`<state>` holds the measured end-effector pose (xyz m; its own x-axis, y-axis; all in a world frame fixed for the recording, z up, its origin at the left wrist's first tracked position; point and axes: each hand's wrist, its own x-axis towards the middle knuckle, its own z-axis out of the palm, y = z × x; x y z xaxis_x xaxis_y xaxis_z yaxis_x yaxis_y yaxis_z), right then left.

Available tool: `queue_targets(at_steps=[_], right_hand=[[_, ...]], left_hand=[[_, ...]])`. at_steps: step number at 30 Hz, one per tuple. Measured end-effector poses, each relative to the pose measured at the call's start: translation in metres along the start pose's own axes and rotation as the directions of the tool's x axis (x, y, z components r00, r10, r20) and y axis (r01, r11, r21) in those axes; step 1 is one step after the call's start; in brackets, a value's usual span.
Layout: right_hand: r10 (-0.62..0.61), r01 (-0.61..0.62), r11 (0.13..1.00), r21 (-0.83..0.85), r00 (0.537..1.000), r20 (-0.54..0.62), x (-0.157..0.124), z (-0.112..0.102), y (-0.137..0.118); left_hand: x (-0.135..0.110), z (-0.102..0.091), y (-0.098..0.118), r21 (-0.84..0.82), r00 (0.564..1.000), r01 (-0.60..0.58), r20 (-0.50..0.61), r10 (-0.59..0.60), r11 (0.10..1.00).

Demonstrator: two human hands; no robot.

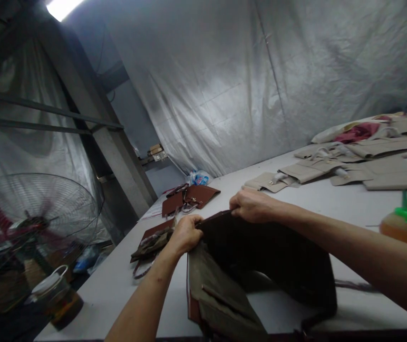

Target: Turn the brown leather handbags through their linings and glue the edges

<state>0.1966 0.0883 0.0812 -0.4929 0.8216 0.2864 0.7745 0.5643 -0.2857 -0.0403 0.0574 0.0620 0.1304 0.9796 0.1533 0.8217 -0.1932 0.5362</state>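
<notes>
An unfinished brown handbag [221, 289] with a dark olive lining is spread in front of me, its lining side facing me. My left hand [186, 232] pinches its upper edge at the left, thumb on top. A short way to the right, my right hand [251, 205] has its fingers closed on the same edge. Between the hands the edge runs nearly straight, and the panel curves down to the right in deep shadow. A slit pocket shows in the lining at lower left. Just beyond my left hand lies another brown piece with olive lining [155, 242].
Brown bag pieces [199, 194] lie farther back on the white table [118, 289]. Beige bag pieces [308, 168] spread along the right. A green-capped squeeze bottle [406, 228] is at the right, a lidded jar [59, 299] near the left edge. A large fan [32, 223] stands left.
</notes>
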Motion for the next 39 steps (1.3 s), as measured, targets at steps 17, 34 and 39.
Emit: queue_targets(at_steps=[17,34,39], right_hand=[[-0.178,0.177,0.983,0.041,0.984,0.017,0.012,0.008,0.008],[-0.292,0.292,0.956,-0.005,0.956,0.020,0.021,0.015,-0.005],[-0.279,0.278,0.956,-0.094,0.960,0.006,0.023,0.028,-0.012]], left_hand=[[0.013,0.014,0.006,-0.062,0.982,-0.190,-0.033,0.189,0.980],[0.019,0.012,0.012,-0.022,0.968,-0.234,-0.094,0.231,0.972],[0.017,0.014,0.014,0.089,0.961,-0.226,-0.141,0.237,0.970]])
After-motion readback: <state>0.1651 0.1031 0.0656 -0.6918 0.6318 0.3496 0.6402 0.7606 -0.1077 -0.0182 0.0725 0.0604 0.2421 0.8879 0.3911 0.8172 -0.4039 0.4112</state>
